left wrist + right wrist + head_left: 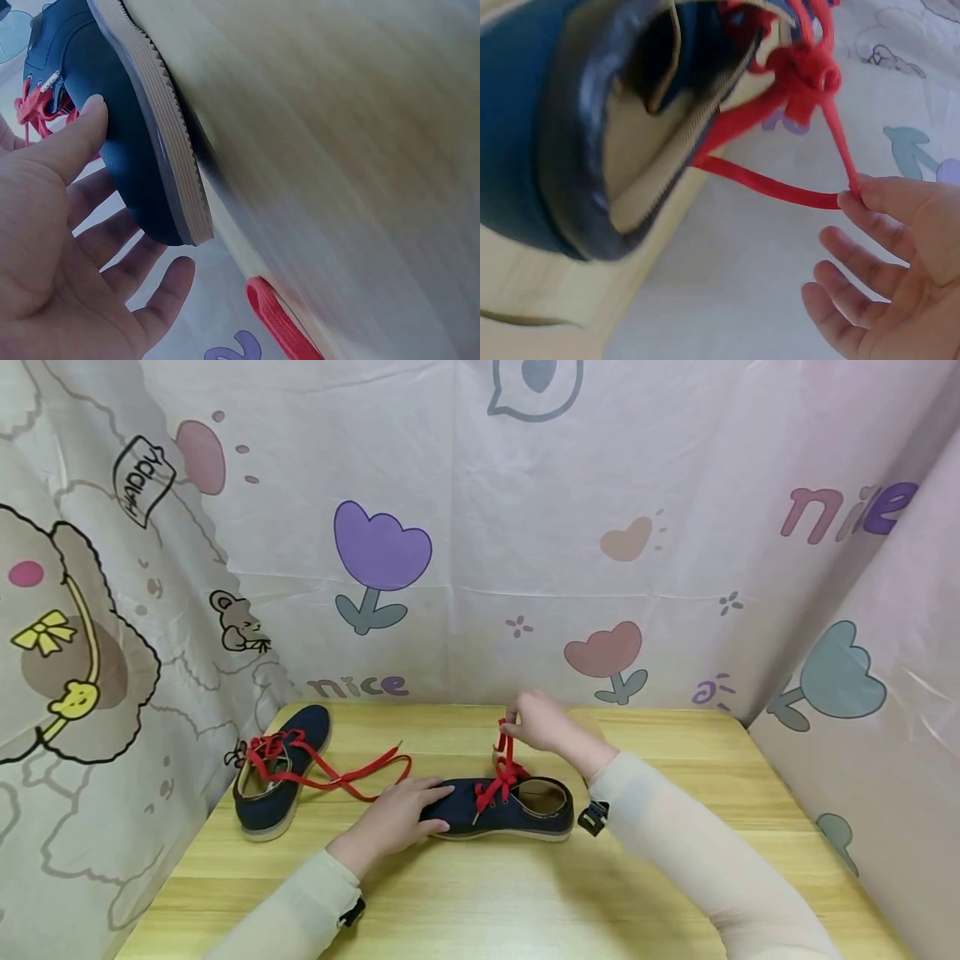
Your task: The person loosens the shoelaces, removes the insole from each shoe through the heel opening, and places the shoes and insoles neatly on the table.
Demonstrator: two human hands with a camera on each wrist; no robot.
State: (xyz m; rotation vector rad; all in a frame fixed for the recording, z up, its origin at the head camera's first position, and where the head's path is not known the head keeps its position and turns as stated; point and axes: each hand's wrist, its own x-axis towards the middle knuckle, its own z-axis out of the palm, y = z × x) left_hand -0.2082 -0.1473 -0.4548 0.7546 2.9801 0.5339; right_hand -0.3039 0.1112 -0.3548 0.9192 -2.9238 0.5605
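Observation:
A navy canvas shoe (457,806) with a pale sole lies on the wooden table, toe to the left. Its red shoelace (810,79) is knotted over the tongue, with loops and a loose end. At the toe, my left hand (401,817) holds the shoe, thumb on the near side and fingers across the far side. Above the knot, my right hand (542,724) pinches a strand of the red lace between thumb and index finger, pulled taut upward. The other fingers of that hand (904,262) are spread loosely in the right wrist view.
To the left stands a second navy shoe (273,810), its long red laces (360,774) trailing across the wooden table (465,902) toward my left hand. A white patterned cloth (480,527) hangs behind the table and along both sides.

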